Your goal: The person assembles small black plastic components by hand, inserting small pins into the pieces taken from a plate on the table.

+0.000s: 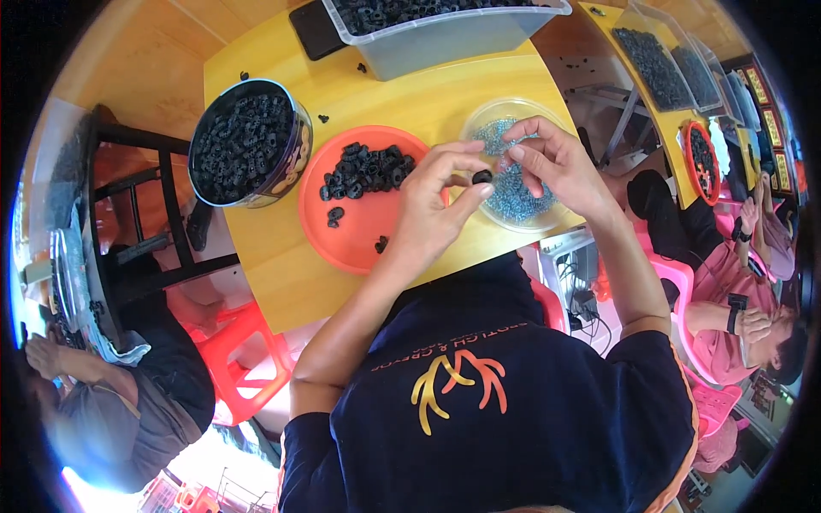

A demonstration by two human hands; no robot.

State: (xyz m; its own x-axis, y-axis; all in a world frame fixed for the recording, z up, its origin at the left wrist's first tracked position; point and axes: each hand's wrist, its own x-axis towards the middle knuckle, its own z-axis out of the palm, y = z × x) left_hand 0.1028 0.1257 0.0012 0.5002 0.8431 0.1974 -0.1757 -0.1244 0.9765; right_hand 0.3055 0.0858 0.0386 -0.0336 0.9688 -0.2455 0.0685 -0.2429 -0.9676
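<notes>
My left hand (434,201) pinches a small black plastic part (481,177) between thumb and fingertips, above the table's near right side. Close beside it, my right hand (558,162) has its thumb and fingers drawn together; whatever they hold is too small to make out. Both hands are over or next to a see-through round tub (530,224) of tiny shiny blue-grey pieces. Left of my hands lies an orange-red round tray (342,244) with a heap of similar black parts (363,173) and a few loose ones near its edge.
A round tin (299,158) full of black parts stands at the table's left. At the back sit a large plastic bin (453,47) of black parts and a dark phone (316,30). Other people sit to both sides, near pink and red stools (248,359).
</notes>
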